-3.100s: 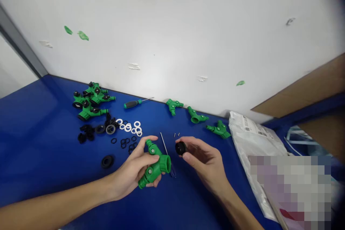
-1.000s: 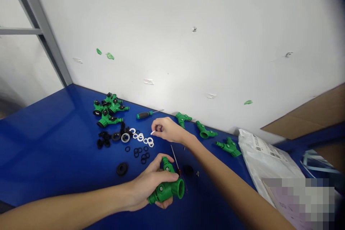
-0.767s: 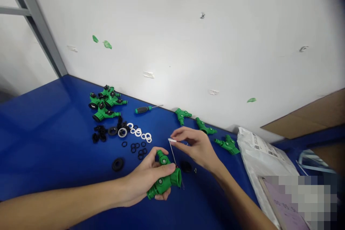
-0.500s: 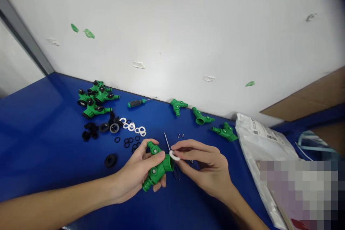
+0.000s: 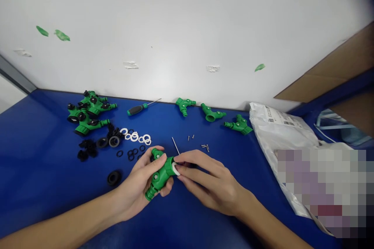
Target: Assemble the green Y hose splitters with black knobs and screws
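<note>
1. The left grip (image 5: 136, 183) is clamped around a green hose splitter (image 5: 160, 175), at lower centre above the blue surface (image 5: 43, 155).
2. The right grip (image 5: 212, 183) pinches a white washer (image 5: 175, 169) against the splitter's end.

Left hand (image 5: 136, 188) curled in a closed grip, right hand (image 5: 212, 184) just beside it, palm down, fingers gently bent.

Blurred: pixelated patch (image 5: 321, 190), lower right of the frame.
Hidden: white washer (image 5: 175, 169), mostly behind right fingers (image 5: 198, 163).
Too small: metal bits (image 5: 205, 147), right of centre.
</note>
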The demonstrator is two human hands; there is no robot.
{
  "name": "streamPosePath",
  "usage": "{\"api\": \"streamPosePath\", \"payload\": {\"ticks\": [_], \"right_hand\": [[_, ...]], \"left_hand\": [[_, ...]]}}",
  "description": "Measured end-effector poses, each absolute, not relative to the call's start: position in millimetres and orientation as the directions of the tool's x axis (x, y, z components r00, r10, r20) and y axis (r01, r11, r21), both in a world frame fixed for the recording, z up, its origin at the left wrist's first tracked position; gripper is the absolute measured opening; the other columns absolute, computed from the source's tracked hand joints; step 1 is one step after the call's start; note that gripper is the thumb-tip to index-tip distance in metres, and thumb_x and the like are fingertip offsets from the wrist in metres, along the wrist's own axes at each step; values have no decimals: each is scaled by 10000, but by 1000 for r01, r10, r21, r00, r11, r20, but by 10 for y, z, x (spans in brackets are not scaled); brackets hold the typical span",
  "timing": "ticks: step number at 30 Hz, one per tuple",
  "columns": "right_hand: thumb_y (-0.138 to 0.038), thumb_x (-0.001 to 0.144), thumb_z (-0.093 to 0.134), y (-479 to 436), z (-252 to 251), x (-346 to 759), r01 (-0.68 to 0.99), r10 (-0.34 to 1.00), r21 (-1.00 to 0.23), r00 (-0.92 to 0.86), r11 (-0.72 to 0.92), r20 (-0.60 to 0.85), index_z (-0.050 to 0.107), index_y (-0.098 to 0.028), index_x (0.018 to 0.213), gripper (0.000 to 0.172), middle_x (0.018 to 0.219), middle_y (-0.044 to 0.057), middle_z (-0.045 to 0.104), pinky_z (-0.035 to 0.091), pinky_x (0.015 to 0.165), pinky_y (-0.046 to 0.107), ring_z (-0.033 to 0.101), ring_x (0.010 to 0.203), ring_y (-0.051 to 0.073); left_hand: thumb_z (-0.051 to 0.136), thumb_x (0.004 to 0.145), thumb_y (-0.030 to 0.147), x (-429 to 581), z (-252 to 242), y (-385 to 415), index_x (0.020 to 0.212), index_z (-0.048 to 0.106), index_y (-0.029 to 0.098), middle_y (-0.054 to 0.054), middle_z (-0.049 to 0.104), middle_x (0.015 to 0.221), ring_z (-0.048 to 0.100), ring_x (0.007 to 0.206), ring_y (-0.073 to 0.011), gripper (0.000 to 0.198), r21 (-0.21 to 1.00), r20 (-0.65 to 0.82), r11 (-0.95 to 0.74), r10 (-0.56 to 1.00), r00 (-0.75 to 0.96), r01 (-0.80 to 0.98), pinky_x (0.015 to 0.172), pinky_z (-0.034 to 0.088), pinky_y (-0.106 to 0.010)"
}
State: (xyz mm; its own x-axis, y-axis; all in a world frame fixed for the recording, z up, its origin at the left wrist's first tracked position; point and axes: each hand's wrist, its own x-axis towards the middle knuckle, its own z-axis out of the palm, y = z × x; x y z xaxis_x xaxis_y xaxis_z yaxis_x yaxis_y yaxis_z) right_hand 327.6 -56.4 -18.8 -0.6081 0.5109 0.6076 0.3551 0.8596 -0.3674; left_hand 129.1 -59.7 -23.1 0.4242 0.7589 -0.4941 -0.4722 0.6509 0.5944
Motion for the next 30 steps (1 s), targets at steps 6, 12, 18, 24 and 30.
{"api": "streamPosePath", "payload": {"ticks": [6,12,18,24,30], "right_hand": [[-73,923,583,-579,-196,3204,237,636,-616,-510,751,579,705,-137,1005,160,1061,135,640,594,726,300,657,846,159],[-151,859,705,-598,-195,3140,46,860,-943,-426,331,281,650,-195,961,125,977,54,631,545,684,271,623,822,145],[-212,835,743,-574,-183,3178,11,837,-982,-524,190,156,685,-191,1103,275,1010,47,566,459,623,255,526,768,119],[-152,830,714,-591,-154,3166,-37,823,-979,-536,200,188,707,-176,1080,252,978,39,552,425,594,248,514,734,106],[-118,749,767,-619,-190,3133,-97,830,-983,-528,153,181,660,-165,888,181,850,-9,563,378,564,229,506,673,86]], "left_hand": [[589,962,268,1268,-247,-627,1177,424,220,11,639,684,601,498,-117,275,596,-469,667,741,480,-448,447,416,-203],[662,920,291,1261,-249,-654,1170,435,224,4,662,714,625,512,-120,344,551,-453,697,711,537,-458,434,420,-192],[760,843,330,1234,-230,-654,1122,494,219,3,686,774,633,495,-100,402,490,-399,745,653,644,-452,400,407,-156],[732,865,338,1194,-276,-671,1123,517,224,8,674,744,636,474,-99,355,484,-336,754,628,702,-443,385,418,-146],[686,903,317,1221,-293,-696,1111,501,232,-2,663,736,621,463,-92,291,535,-313,746,611,727,-397,392,417,-145]]}}
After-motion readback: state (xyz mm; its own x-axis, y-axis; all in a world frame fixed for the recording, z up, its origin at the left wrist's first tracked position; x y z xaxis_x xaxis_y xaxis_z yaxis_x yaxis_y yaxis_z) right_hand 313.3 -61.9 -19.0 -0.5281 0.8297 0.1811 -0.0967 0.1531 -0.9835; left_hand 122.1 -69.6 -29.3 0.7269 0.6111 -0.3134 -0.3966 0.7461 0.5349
